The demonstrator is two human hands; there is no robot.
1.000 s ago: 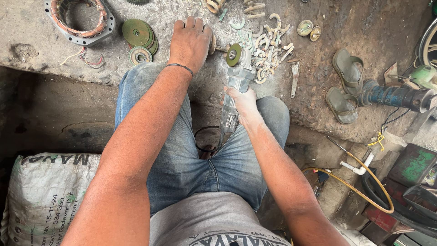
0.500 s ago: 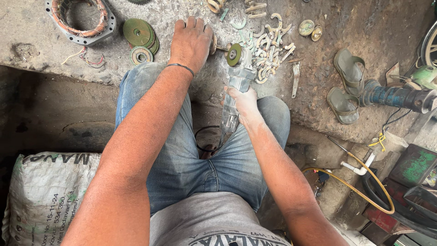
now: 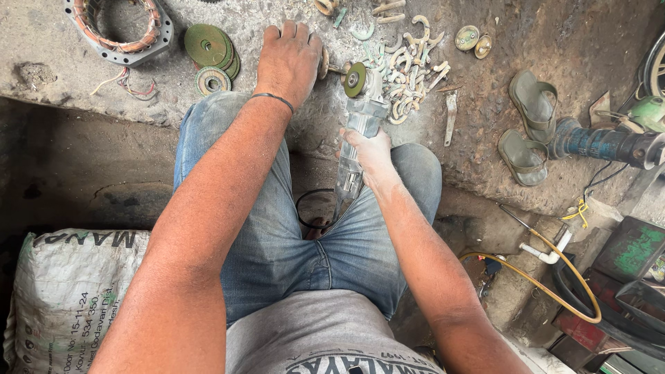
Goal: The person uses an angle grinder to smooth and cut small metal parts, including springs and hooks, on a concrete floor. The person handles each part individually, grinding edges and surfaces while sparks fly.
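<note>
Your right hand (image 3: 370, 154) is wrapped tight around the grey metal body of the angle grinder (image 3: 357, 142), which points away from you between your knees, its green-faced disc (image 3: 355, 79) sitting just above the dusty concrete floor (image 3: 485, 83). Your left hand (image 3: 289, 59) presses flat, fingers spread and holding nothing, on the concrete right beside that disc, over a small piece I cannot make out. Just past the disc lies a scatter of pale curved metal pieces (image 3: 412, 76). Off to your left sits a stack of worn green grinding discs (image 3: 211, 48), with a copper-wound motor stator ring (image 3: 119, 28) beyond. A pair of grey-green sandals (image 3: 528, 125) rests to your right.
</note>
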